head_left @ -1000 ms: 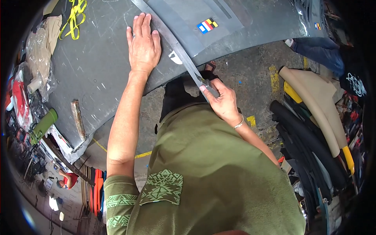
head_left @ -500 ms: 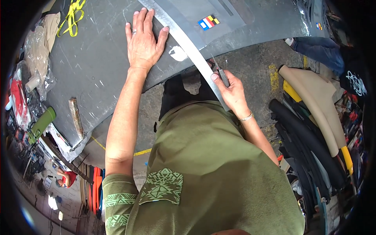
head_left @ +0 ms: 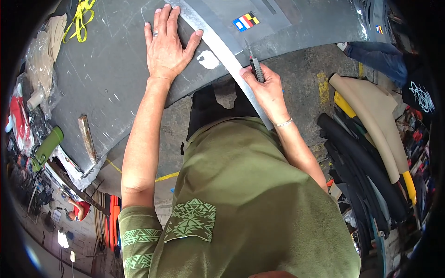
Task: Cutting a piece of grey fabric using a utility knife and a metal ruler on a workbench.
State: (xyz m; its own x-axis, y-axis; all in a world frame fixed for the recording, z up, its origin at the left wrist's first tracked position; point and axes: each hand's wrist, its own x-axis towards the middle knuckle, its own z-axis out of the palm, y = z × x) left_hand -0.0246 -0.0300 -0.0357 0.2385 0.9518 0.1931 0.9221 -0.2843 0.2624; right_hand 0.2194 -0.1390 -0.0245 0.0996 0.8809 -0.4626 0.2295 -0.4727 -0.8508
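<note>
A head-worn fisheye (edges bowed) looks down from close above the green shirt (head_left: 264,199) toward the table (head_left: 111,74).

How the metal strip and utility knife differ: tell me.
The metal strip is long; the utility knife is much shorter. The strip is pale silver, the knife mostly dark grey. The strip juts past the edge of the table; the knife is gripped in the right hand. Both are narrow.
</note>
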